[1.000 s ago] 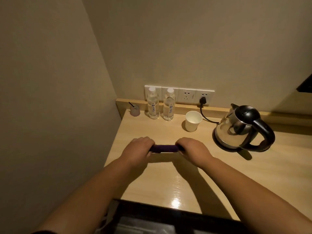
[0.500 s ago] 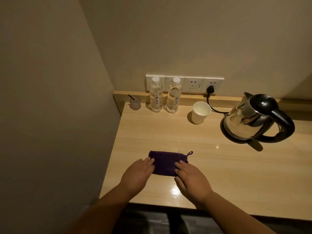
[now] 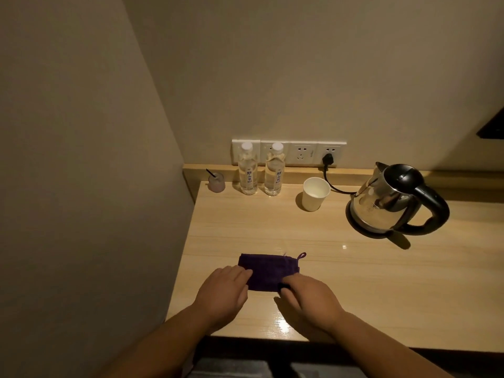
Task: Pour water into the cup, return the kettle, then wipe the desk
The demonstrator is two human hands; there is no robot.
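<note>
A folded purple cloth (image 3: 268,270) with a small hanging loop lies flat on the wooden desk (image 3: 381,282), near its front edge. My left hand (image 3: 223,293) covers the cloth's near left corner with its fingers bent onto the fabric. The fingers of my right hand (image 3: 308,298) curl around the near right corner. A white paper cup (image 3: 315,193) stands upright at the back. To its right a steel kettle (image 3: 387,200) with a black handle sits on its base, its cord plugged into the wall socket (image 3: 328,159).
Two clear water bottles (image 3: 260,173) stand against the back ledge, left of the cup. A small pink cup holding a black stick (image 3: 216,182) occupies the back left corner. A wall runs along the desk's left edge. Something dark lies below the front edge.
One second ago both hands held the cloth bunched between them, farther back on the desk. It now lies flat and folded near the front edge, with both hands at its near corners.
</note>
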